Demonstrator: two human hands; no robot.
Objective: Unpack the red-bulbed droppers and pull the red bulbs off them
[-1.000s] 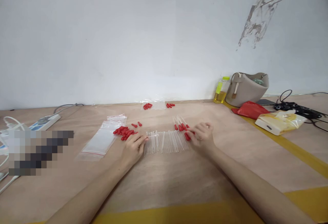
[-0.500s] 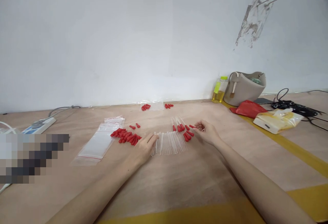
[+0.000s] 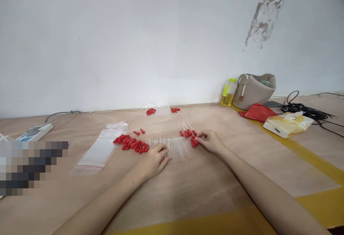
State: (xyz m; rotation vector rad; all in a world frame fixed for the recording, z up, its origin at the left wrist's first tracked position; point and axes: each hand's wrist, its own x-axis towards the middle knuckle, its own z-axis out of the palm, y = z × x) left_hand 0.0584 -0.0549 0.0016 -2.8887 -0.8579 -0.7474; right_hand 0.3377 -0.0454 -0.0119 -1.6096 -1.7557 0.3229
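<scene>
My left hand (image 3: 155,159) rests over the left part of a row of clear dropper tubes (image 3: 183,149), its fingers curled with the thumb near the tubes' lower ends. Whether it grips a tube is hard to see. My right hand (image 3: 211,141) pinches a red rubber bulb (image 3: 197,139) between thumb and fingertips, beside a small cluster of loose bulbs (image 3: 192,143) at the row's right end. Just behind, several droppers (image 3: 189,131) with red bulbs fitted lie fanned out, tips toward the wall. A heap of red bulbs (image 3: 130,142) lies left of the tubes.
Clear zip bags (image 3: 98,152) overlap at the left, near a power strip (image 3: 37,131). More red bulbs (image 3: 151,111) lie by the wall. At the right are a bottle (image 3: 228,93), a grey bag (image 3: 254,91), a red pouch (image 3: 258,112), a tissue pack (image 3: 287,123) and black cables (image 3: 306,111).
My left hand has drawn down toward me and curled, uncovering tubes at the row's left end. My right hand has moved slightly down and left to the loose bulbs.
</scene>
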